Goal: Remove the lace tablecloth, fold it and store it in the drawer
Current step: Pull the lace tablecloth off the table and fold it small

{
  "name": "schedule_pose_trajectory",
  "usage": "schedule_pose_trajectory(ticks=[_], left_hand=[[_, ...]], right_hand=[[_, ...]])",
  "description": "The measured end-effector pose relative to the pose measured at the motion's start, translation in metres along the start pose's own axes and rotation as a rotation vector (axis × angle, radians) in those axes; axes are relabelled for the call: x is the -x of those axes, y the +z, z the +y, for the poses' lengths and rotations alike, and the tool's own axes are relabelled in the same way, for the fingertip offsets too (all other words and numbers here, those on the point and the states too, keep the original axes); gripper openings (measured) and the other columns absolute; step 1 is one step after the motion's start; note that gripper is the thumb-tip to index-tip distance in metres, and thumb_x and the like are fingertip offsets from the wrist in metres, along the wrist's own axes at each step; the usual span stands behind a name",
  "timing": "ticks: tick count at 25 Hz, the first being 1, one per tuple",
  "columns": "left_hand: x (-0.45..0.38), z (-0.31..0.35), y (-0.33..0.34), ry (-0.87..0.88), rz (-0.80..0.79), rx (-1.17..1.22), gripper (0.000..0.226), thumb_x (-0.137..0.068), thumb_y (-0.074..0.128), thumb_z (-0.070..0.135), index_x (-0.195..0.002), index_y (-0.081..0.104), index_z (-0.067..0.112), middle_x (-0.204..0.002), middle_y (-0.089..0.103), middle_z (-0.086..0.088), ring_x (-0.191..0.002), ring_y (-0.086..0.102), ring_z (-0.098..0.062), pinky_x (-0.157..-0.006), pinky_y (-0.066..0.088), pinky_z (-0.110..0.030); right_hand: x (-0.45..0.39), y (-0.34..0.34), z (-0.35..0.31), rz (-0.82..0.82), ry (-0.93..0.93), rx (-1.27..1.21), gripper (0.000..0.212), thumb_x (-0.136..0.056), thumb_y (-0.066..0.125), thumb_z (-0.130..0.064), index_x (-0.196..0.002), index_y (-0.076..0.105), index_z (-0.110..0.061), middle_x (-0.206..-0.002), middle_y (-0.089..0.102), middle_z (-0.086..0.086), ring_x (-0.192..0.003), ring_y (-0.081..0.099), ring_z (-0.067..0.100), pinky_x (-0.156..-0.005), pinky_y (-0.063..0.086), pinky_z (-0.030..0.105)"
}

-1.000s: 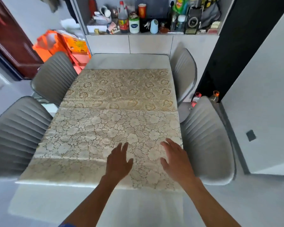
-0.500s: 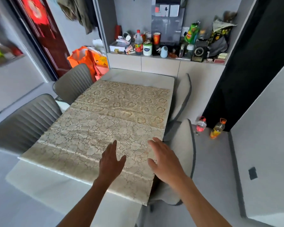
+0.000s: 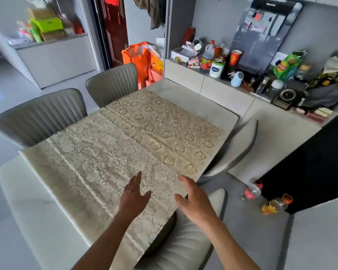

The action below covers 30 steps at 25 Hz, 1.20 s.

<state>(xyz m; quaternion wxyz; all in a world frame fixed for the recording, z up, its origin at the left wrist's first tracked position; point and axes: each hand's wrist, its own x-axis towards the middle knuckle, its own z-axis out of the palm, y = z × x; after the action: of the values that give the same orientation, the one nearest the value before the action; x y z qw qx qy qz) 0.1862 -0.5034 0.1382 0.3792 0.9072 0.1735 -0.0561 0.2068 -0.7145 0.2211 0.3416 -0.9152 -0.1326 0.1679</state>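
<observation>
A beige lace tablecloth lies spread flat over the pale dining table, its nearer half paler than the golden far half. My left hand hovers over the cloth's near right part, fingers apart, holding nothing. My right hand is open at the cloth's right edge, above the chair there. Whether either hand touches the lace is unclear. No drawer can be made out.
Grey ribbed chairs stand at the left and right of the table. A cluttered counter runs behind. Two bottles lie on the floor at right. An orange bag sits by the door.
The view has swung to the right side of the table and tilted up. Both hands have stayed open over the cloth's near right part, the right hand now at its edge.
</observation>
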Motion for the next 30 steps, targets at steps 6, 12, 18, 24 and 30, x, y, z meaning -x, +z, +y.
schedule_pose_trajectory(ticks=[6,12,18,24,30], left_hand=[[-0.022,0.052,0.041,-0.165,0.195,-0.052,0.088,-0.090,0.062,0.033,-0.155,0.003,0.025,-0.163,0.013,-0.010,-0.149,0.013,-0.034,-0.117,0.025,-0.054],[-0.016,0.103,0.089,-0.369,0.370,-0.079,0.093,-0.087,0.063,0.035,-0.154,-0.002,0.034,-0.164,0.006,-0.006,-0.150,0.009,-0.031,-0.121,0.013,-0.051],[-0.060,0.081,0.119,-0.472,0.358,0.002,0.089,-0.089,0.060,0.035,-0.155,0.001,0.027,-0.163,0.015,-0.004,-0.150,0.012,-0.023,-0.119,0.020,-0.045],[-0.136,0.058,0.149,-0.575,0.193,0.005,0.084,-0.088,0.058,0.035,-0.155,0.008,0.026,-0.163,0.017,0.001,-0.151,0.008,-0.022,-0.121,0.013,-0.050],[-0.179,0.021,0.173,-0.663,0.142,-0.026,0.101,-0.079,0.070,0.041,-0.154,0.003,0.033,-0.164,-0.004,0.005,-0.151,-0.002,-0.021,-0.118,0.011,-0.061]], right_hand=[[-0.071,-0.050,0.063,-0.083,-0.136,-0.125,0.045,-0.096,0.054,-0.025,-0.140,0.044,-0.025,-0.147,0.048,-0.004,-0.135,0.045,0.014,-0.107,0.039,0.028],[-0.140,-0.078,0.109,-0.293,-0.149,-0.126,0.046,-0.093,0.057,-0.026,-0.138,0.048,-0.024,-0.143,0.053,-0.001,-0.128,0.052,0.018,-0.095,0.043,0.028],[-0.219,-0.044,0.115,-0.392,0.008,-0.199,0.033,-0.088,0.060,-0.020,-0.120,0.058,-0.025,-0.120,0.063,-0.005,-0.084,0.061,0.003,-0.067,0.049,0.026],[-0.290,0.012,0.132,-0.495,0.079,-0.046,0.031,-0.087,0.056,-0.016,-0.118,0.058,-0.022,-0.096,0.063,-0.008,-0.070,0.058,0.008,-0.056,0.044,0.022],[-0.357,0.081,0.123,-0.458,0.096,0.062,0.036,-0.082,0.064,-0.020,-0.116,0.055,-0.017,-0.102,0.064,-0.001,-0.081,0.060,0.013,-0.063,0.044,0.024]])
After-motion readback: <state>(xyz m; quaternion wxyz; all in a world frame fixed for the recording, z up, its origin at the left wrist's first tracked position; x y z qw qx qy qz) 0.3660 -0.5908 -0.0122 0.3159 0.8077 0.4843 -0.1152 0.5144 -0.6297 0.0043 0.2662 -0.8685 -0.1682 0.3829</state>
